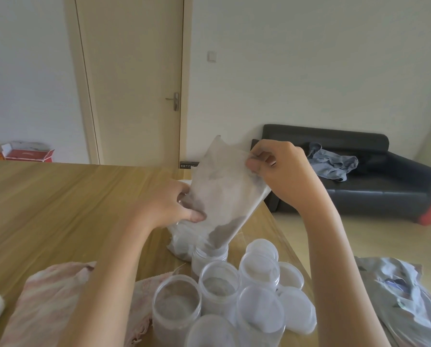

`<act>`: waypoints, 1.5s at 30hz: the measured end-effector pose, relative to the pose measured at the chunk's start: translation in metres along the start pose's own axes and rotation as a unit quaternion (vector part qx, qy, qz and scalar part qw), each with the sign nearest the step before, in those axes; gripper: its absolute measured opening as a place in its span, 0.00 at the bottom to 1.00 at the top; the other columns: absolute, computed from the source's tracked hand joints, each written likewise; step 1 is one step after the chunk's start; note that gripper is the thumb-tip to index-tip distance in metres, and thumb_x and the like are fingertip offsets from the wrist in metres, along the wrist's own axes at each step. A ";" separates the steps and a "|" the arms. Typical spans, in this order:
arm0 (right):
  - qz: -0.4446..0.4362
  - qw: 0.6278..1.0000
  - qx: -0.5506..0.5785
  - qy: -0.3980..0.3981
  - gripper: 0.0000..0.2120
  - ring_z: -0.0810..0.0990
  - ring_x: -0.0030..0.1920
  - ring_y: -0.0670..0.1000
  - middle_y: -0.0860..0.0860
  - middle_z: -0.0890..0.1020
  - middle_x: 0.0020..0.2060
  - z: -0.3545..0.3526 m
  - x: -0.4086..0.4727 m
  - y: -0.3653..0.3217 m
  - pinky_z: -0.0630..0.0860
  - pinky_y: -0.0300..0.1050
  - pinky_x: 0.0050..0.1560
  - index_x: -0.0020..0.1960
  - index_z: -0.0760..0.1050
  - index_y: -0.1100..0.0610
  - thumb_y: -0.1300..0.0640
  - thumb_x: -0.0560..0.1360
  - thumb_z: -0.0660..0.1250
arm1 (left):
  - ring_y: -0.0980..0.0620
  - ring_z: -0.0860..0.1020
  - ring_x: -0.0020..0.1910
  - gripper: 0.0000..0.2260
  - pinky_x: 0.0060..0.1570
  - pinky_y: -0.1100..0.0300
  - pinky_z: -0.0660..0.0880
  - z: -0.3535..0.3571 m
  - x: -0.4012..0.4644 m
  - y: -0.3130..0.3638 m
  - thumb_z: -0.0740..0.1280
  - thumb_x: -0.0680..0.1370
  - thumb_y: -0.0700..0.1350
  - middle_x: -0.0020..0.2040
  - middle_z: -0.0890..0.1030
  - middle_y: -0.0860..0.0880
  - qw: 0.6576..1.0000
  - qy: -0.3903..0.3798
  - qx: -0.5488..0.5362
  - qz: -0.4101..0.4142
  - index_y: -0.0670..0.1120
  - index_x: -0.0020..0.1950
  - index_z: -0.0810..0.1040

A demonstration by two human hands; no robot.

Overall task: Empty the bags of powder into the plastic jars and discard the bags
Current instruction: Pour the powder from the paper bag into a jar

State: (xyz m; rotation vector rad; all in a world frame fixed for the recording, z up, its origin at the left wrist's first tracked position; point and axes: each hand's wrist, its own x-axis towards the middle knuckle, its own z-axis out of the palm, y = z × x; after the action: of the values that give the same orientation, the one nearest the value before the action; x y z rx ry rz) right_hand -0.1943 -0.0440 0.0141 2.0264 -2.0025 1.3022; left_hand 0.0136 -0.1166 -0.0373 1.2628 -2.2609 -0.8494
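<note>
A translucent plastic bag (pixel 224 186) stood tilted above the counter (pixel 59 196), its upper corner at about 12 o'clock and its lower corner pointing down at 6 o'clock into the mouth of an open clear jar (pixel 209 257). Grey-brown powder (pixel 222 234) had gathered in that lower corner, and the film above it was dusted grey. At 7 o'clock from that jar lay a second, crumpled bag (pixel 182 241) with some dark powder inside, flat on the counter. Nearer, at 6 o'clock, a cluster of clear plastic jars stood upright and touching: two open jars (pixel 176 303) (pixel 219 284) held grey powder, and others nearby carried lids (pixel 260 309).
</note>
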 end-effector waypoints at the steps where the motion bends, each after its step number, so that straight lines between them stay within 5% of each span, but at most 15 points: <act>1: -0.002 1.000 0.003 -0.018 0.04 0.78 0.41 0.47 0.45 0.82 0.35 0.000 0.000 0.000 0.75 0.41 0.45 0.44 0.80 0.54 0.61 0.76 0.68 | 0.59 0.79 0.42 0.10 0.38 0.66 0.68 0.000 0.000 0.000 0.77 0.72 0.48 0.46 0.84 0.55 1.000 -0.003 0.005 0.000 0.52 0.52 0.83; 6: 0.003 1.000 0.000 0.000 0.03 0.79 0.41 0.47 0.45 0.82 0.35 -0.001 0.000 0.000 0.75 0.41 0.45 0.45 0.80 0.54 0.60 0.76 0.68 | 0.64 0.76 0.36 0.10 0.35 0.68 0.66 0.000 0.001 -0.001 0.77 0.72 0.49 0.43 0.83 0.59 1.000 -0.001 0.005 0.001 0.53 0.52 0.83; 15: 0.001 1.000 0.003 0.005 0.03 0.79 0.41 0.47 0.45 0.82 0.35 0.002 0.001 -0.001 0.75 0.41 0.45 0.44 0.80 0.54 0.60 0.76 0.68 | 0.58 0.76 0.37 0.09 0.37 0.64 0.67 -0.002 0.002 -0.004 0.77 0.72 0.49 0.42 0.83 0.55 1.000 -0.001 0.013 -0.003 0.53 0.50 0.83; 20: -0.015 0.998 0.003 -0.053 0.03 0.76 0.37 0.40 0.44 0.81 0.34 0.002 0.000 0.000 0.71 0.28 0.39 0.44 0.80 0.53 0.58 0.76 0.69 | 0.59 0.78 0.39 0.11 0.37 0.65 0.69 -0.002 0.003 -0.005 0.78 0.71 0.50 0.43 0.83 0.56 1.000 -0.015 0.019 -0.011 0.52 0.51 0.83; 24: -0.012 0.998 -0.002 -0.060 0.04 0.77 0.37 0.42 0.43 0.81 0.34 0.002 0.001 0.001 0.72 0.34 0.41 0.44 0.79 0.52 0.58 0.76 0.68 | 0.66 0.82 0.38 0.11 0.36 0.73 0.71 -0.002 0.004 -0.004 0.78 0.71 0.49 0.40 0.86 0.61 0.998 -0.032 -0.051 0.004 0.56 0.51 0.82; 29: 0.005 0.999 0.010 -0.043 0.09 0.79 0.48 0.44 0.45 0.83 0.46 -0.003 0.002 0.005 0.72 0.35 0.49 0.52 0.81 0.53 0.50 0.78 0.65 | 0.65 0.82 0.36 0.08 0.33 0.76 0.70 -0.001 0.006 -0.006 0.77 0.73 0.48 0.40 0.86 0.58 0.996 -0.017 -0.088 0.002 0.52 0.50 0.83; 33: 0.045 0.998 -0.019 -0.044 0.11 0.80 0.49 0.48 0.46 0.83 0.45 -0.012 0.002 0.017 0.74 0.40 0.48 0.53 0.80 0.54 0.53 0.81 0.61 | 0.65 0.82 0.37 0.07 0.39 0.68 0.72 -0.001 0.007 -0.010 0.76 0.73 0.49 0.39 0.86 0.60 0.997 -0.003 -0.078 -0.013 0.52 0.50 0.83; 37: 0.061 0.997 -0.037 -0.041 0.09 0.81 0.48 0.48 0.49 0.84 0.43 -0.017 0.002 0.027 0.70 0.33 0.44 0.52 0.81 0.55 0.59 0.80 0.62 | 0.59 0.84 0.44 0.07 0.47 0.64 0.76 -0.001 0.007 -0.010 0.77 0.73 0.49 0.43 0.87 0.57 0.997 -0.006 -0.079 -0.017 0.55 0.48 0.83; 45: 0.062 0.994 -0.075 -0.051 0.06 0.80 0.46 0.48 0.49 0.83 0.44 -0.015 0.003 0.029 0.71 0.36 0.43 0.50 0.81 0.54 0.59 0.77 0.66 | 0.57 0.83 0.45 0.07 0.46 0.64 0.76 -0.002 0.007 -0.009 0.77 0.73 0.49 0.45 0.86 0.55 0.998 -0.008 -0.065 -0.019 0.54 0.49 0.82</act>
State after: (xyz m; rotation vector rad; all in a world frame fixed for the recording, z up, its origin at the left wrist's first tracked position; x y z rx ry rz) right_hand -0.2271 -0.0439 0.0102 1.9669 -2.2278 1.0492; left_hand 0.0165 -0.1272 -0.0420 1.2476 -2.1608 -1.0061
